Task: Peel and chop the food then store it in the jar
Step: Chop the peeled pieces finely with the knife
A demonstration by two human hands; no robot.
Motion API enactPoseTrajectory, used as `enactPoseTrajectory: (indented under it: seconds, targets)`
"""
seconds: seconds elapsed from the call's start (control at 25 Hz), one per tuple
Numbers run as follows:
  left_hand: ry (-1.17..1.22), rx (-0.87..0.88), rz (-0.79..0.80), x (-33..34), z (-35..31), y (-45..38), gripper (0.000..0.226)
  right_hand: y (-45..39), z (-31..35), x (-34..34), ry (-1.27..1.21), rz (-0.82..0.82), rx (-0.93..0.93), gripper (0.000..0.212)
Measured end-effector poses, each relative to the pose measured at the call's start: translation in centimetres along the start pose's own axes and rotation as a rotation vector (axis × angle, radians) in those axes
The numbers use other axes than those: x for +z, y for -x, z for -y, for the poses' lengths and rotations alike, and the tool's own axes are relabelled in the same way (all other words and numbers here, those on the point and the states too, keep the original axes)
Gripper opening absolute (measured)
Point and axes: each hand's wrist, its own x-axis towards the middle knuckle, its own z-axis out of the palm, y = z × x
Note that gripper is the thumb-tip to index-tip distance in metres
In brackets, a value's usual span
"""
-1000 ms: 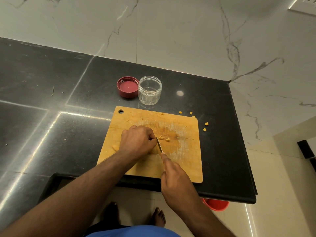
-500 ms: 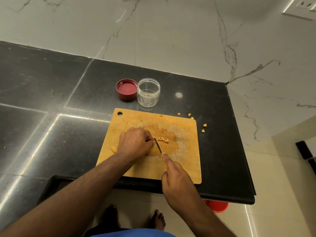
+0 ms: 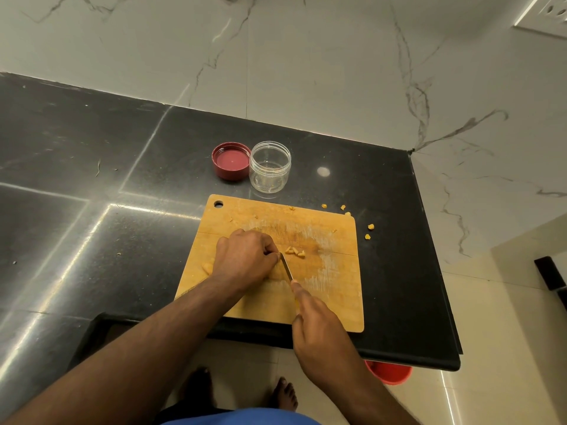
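1. Since a moment ago almost nothing has shifted: my hands keep the same places on the board, the blade still lies beside my left knuckles, and only my view has tipped a little.
2. Nearest me, my right hand (image 3: 319, 325) is curled round the handle of the slim steel-bladed knife (image 3: 286, 266), forefinger stretched along its back, tip pointing away from me.
3. My left hand (image 3: 245, 259) sits knuckles up on the worn rectangular wooden chopping board (image 3: 334, 289), fingers curled down over the piece being cut; the piece itself is hidden under them, so I cannot tell its shape.
4. Just beyond the blade tip lie a few small chopped yellow pieces (image 3: 295, 251), touching the board near its middle.
5. One pale yellow chunk (image 3: 207, 267) lies on the board left of my left wrist.
6. More yellow bits (image 3: 369, 231) are scattered on the black polished stone counter (image 3: 107, 167) off the board's far right corner.
7. Beyond the board stands the small clear round plastic jar (image 3: 270, 167), upright and open, with none of the cut food in it.
8. Just beside it on the left, perhaps touching, lies its dark red ribbed screw lid (image 3: 230, 161), inside facing up.
9. A red plastic bucket (image 3: 389, 372) shows on the floor under the counter's near edge, partly hidden by it.
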Motion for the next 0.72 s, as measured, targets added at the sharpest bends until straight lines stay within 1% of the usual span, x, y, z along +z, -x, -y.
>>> enactPoseTrajectory:
  seconds: [0.12, 0.24, 0.4, 0.72]
  targets:
    - [0.005, 0.006, 0.015, -0.1, 0.1, 0.0, 0.013, 2.0, -0.5, -0.3, 0.012, -0.022, 0.0, 0.052]
    - [0.012, 0.007, 0.021, -0.3, 0.1, 0.0, 0.011, 1.6, -0.5, -0.9, -0.041, -0.06, 0.042, 0.052]
    - [-0.003, 0.005, 0.002, -0.2, -0.1, 0.2, 0.013, 0.4, -0.1, -0.5, -0.02, -0.021, 0.012, 0.053]
    - [-0.025, 0.011, -0.01, -0.3, -0.2, 0.4, 0.018, -0.9, -0.2, -0.5, 0.04, 0.008, -0.022, 0.052]
